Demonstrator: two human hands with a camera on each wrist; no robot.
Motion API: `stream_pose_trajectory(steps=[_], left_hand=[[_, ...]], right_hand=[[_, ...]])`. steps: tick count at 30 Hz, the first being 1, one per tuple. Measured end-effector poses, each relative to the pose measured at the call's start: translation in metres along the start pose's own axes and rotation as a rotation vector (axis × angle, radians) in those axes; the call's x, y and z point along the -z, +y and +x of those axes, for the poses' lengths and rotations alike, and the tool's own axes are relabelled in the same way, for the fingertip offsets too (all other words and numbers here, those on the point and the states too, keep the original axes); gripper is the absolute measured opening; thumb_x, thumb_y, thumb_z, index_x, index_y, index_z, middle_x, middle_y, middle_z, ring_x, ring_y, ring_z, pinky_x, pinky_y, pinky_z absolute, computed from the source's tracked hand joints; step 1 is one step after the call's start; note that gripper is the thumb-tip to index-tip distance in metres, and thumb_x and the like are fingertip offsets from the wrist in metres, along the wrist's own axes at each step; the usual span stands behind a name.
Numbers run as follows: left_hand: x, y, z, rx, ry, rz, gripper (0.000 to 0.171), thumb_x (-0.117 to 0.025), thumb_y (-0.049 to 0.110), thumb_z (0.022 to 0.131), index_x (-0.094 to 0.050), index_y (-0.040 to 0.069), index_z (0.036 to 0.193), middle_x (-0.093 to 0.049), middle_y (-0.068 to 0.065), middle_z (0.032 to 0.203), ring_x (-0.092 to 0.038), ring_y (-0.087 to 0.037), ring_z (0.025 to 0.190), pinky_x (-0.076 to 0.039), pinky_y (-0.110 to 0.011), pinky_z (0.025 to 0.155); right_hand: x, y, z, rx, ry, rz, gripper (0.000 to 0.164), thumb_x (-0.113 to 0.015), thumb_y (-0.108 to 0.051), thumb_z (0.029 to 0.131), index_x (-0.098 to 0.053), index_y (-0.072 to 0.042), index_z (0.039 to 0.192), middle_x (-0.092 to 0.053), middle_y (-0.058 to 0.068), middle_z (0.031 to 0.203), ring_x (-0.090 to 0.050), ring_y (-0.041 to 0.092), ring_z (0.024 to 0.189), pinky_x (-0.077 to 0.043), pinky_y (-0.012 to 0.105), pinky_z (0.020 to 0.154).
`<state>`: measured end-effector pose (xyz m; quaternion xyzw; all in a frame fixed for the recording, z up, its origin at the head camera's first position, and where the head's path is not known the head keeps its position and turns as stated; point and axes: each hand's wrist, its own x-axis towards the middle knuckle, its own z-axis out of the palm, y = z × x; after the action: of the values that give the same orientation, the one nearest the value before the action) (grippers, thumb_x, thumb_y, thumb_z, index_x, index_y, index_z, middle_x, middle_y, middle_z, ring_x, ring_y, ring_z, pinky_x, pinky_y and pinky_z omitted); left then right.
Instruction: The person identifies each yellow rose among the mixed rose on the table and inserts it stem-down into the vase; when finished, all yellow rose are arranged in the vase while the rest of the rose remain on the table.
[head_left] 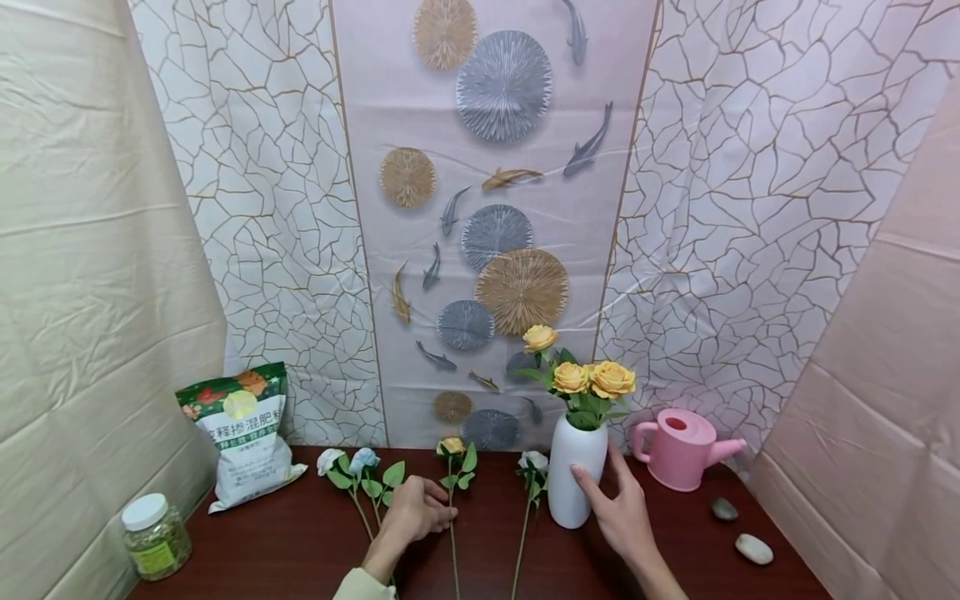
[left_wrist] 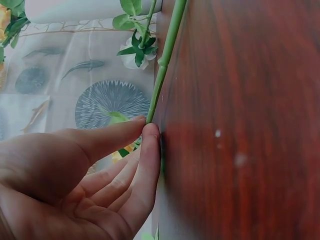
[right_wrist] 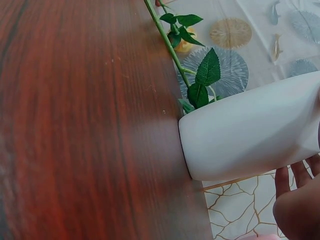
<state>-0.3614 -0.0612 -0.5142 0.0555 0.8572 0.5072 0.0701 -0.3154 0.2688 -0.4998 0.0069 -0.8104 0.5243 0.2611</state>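
My left hand (head_left: pixel 418 510) pinches the green stem (left_wrist: pixel 167 60) of a single yellow rose (head_left: pixel 452 447) between thumb and index finger, low over the tabletop. Its other fingers curl loosely in the left wrist view. A white vase (head_left: pixel 574 477) stands upright with several yellow roses (head_left: pixel 611 380) in it. Around its right side my right hand (head_left: pixel 624 507) grips, thumb across the front and fingers behind, partly hidden. Between the hands lies a white rose (head_left: pixel 533 460) on a long stem. Left of my left hand are a white rose (head_left: pixel 328 461) and a blue rose (head_left: pixel 364 459).
A pink watering can (head_left: pixel 681 450) stands right of the vase, with a dark stone (head_left: pixel 724 509) and a pale stone (head_left: pixel 753 549) nearer. At the left are a printed bag (head_left: pixel 251 446) and a white-lidded jar (head_left: pixel 155 537). Patterned cloth (head_left: pixel 495 192) hangs behind the dark red table (head_left: pixel 292 558).
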Motion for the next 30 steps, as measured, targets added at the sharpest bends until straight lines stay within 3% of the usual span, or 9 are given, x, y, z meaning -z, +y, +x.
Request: stream_pose_trajectory(steps=[5,17,23,30], left_hand=[[-0.001,-0.002,-0.001,-0.009,-0.009,-0.025,0.024,-0.082,0.004,0.081,-0.073,-0.001,0.102,-0.075,-0.007,0.074,-0.073,-0.020,0.064,-0.062,-0.034,0.057],[0.003,0.001,-0.002,-0.001,-0.076,-0.269,0.035,-0.079,0.000,0.083,-0.067,-0.009,0.114,-0.076,-0.015,0.088,-0.076,-0.025,0.076,-0.064,-0.038,0.069],[0.004,0.003,0.000,-0.048,-0.095,-0.366,0.040,-0.077,0.001,0.086,-0.063,-0.012,0.121,-0.074,-0.024,0.100,-0.076,-0.028,0.083,-0.064,-0.041,0.076],[0.004,0.013,0.000,-0.107,-0.095,-0.432,0.046,-0.075,0.010,0.090,-0.060,-0.009,0.129,-0.072,-0.023,0.111,-0.074,-0.030,0.097,-0.062,-0.042,0.084]], right_hand=[[-0.001,0.002,0.000,-0.011,-0.001,0.000,0.080,-0.071,-0.046,0.092,-0.031,-0.025,0.158,-0.045,0.006,0.156,-0.048,0.022,0.137,-0.041,0.047,0.113],[-0.001,0.002,0.002,0.003,0.010,-0.008,0.078,-0.072,-0.043,0.092,-0.033,-0.023,0.158,-0.045,0.005,0.156,-0.047,0.020,0.137,-0.040,0.046,0.113],[0.000,0.002,0.002,0.004,0.000,0.001,0.079,-0.072,-0.043,0.092,-0.034,-0.022,0.157,-0.042,0.006,0.158,-0.042,0.022,0.142,-0.036,0.049,0.117],[0.000,0.003,0.002,-0.012,-0.003,-0.009,0.082,-0.072,-0.046,0.092,-0.031,-0.023,0.158,-0.042,0.007,0.158,-0.043,0.023,0.142,-0.038,0.050,0.116]])
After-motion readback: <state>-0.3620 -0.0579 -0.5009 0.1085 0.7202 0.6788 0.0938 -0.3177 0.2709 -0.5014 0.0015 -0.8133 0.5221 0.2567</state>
